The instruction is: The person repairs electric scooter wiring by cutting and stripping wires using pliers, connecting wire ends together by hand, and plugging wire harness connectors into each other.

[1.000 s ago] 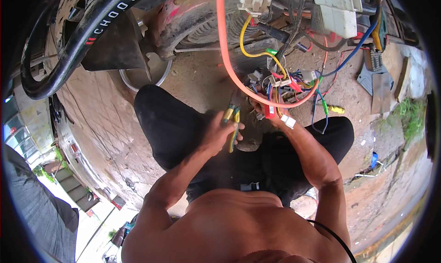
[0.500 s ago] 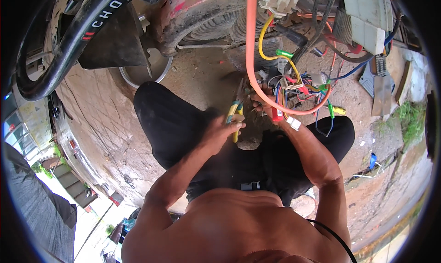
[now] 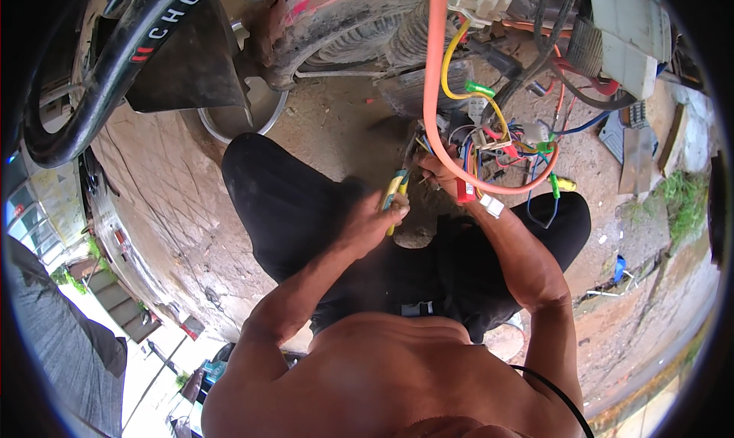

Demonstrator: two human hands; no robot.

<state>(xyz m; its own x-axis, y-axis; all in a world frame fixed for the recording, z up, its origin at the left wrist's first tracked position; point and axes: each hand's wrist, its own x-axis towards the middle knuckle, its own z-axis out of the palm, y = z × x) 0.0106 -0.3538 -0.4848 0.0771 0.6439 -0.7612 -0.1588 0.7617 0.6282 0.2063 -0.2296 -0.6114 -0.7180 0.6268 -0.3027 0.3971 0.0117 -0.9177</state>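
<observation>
- While the left hand is closed around the pliers, the right hand grips some of the wires just ahead; which wire exactly it pinches, I cannot tell.
- The wires make a tangle above the ground, between the two knees and nearer to the right knee. It is also not clear if the pliers touch any of them.
- To work well here, I think it is better to separate one wire from its neighbours, and to hold it firm close to the pliers, with the fingertips away from the bite.
- The orange cable loops over the wires, and the red connector and the white connector hang by the right wrist; in my judgement these could catch, so they should stay aside.
- The ground is brown, dusty and rough. On its left part stands a round bowl, partly under a black panel.
- Toward the right edge of the ground lie metal plates, and near them green plants grow.
- The place seems an outdoor yard, with strong daylight at lower left.
</observation>
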